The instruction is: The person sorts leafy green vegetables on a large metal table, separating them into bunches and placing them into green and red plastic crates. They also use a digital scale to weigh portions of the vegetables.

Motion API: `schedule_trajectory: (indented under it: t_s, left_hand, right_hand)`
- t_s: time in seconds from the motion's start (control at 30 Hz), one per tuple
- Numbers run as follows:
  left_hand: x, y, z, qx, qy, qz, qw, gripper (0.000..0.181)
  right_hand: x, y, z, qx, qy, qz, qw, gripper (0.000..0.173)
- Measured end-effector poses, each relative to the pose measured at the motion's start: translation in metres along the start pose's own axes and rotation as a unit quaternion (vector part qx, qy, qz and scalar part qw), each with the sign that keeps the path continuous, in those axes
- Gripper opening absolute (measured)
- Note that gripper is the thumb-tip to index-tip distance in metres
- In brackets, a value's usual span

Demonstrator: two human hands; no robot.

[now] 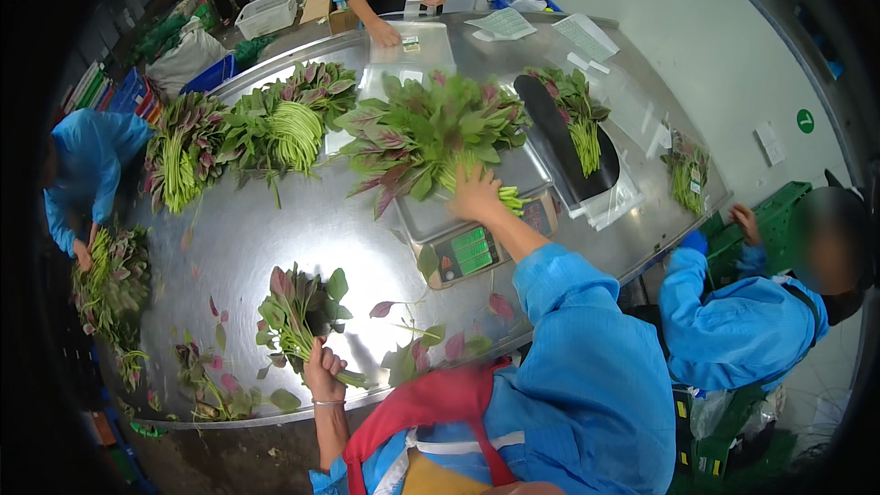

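Observation:
My left hand point(324, 370) is closed around the stems of a small bunch of red-and-green amaranth point(295, 320), held near the table's front edge with its leaves pointing away from me. Farther off, my right hand point(476, 194) grips the stems of a large amaranth bunch point(433, 117), fingers spread over them. That bunch lies across the metal pan of a digital scale point(474, 251), hiding much of it. The scale's green display is lit. Loose leaves and stems point(419, 350) are scattered between me and the scale.
More amaranth bunches point(295, 127) lie at the back left of the steel table point(227, 240). A black board point(598, 165) carries a smaller bunch, and a packed bunch point(687, 175) sits far right. Co-workers stand left, right and opposite, the last touching a clear plastic sheet point(433, 41).

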State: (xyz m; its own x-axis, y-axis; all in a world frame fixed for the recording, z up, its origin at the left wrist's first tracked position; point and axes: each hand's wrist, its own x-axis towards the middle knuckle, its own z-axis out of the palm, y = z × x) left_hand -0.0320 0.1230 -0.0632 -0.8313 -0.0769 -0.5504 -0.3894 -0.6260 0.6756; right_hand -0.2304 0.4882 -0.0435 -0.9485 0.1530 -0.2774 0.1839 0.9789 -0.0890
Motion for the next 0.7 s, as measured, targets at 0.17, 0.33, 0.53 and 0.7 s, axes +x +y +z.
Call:
schedule_trajectory:
  t_s: [0.17, 0.33, 0.53, 0.7]
  left_hand:
    - [-0.009, 0.011, -0.010, 0.022, 0.015, 0.027, 0.999, 0.021]
    - [-0.008, 0.019, -0.017, 0.017, 0.029, 0.052, 0.998, 0.019]
    - [-0.005, 0.017, 0.014, 0.036, -0.028, 0.094, 0.994, 0.027]
    - [-0.005, 0.000, 0.036, 0.003, -0.094, 0.065, 0.993, 0.023]
  right_hand:
    - [-0.009, 0.007, -0.076, 0.073, 0.010, -0.025, 0.997, 0.070]
    - [-0.061, 0.038, -0.111, 0.284, 0.317, -0.119, 0.897, 0.035]
    - [-0.130, -0.032, -0.051, 0.507, 0.064, -0.110, 0.852, 0.023]
    - [-0.199, -0.147, 0.035, 0.554, -0.204, -0.307, 0.747, 0.024]
